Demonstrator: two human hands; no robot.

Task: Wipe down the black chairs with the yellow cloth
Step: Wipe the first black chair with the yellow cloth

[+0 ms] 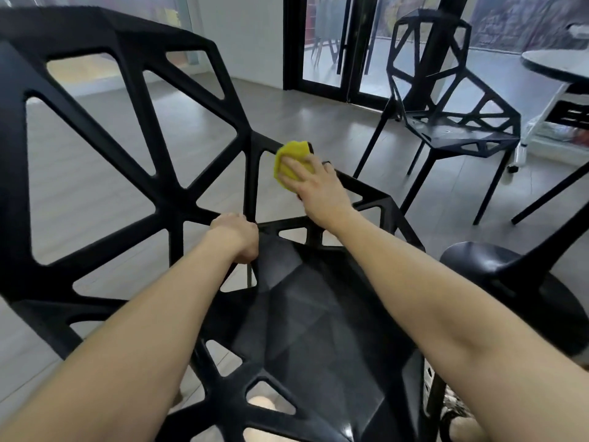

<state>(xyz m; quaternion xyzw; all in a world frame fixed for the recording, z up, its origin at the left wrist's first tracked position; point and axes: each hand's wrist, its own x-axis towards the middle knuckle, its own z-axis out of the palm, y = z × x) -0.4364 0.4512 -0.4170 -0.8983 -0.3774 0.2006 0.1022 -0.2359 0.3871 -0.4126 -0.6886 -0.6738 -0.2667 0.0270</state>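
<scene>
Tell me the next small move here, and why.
Probably slide the cloth along the chair rim toward the right. The right hand presses it flat at the seat's far corner, the left hand grips a strut, and the rim runs on from there.

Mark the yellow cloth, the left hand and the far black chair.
yellow cloth (289,152): head view, uncovered upper fold.
left hand (237,239): head view, back of the hand.
far black chair (462,133): head view, seat panel.

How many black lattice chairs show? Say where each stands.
2: near chair under the yellow cloth, far chair beside the table; the dark seat at right may be another.
</scene>
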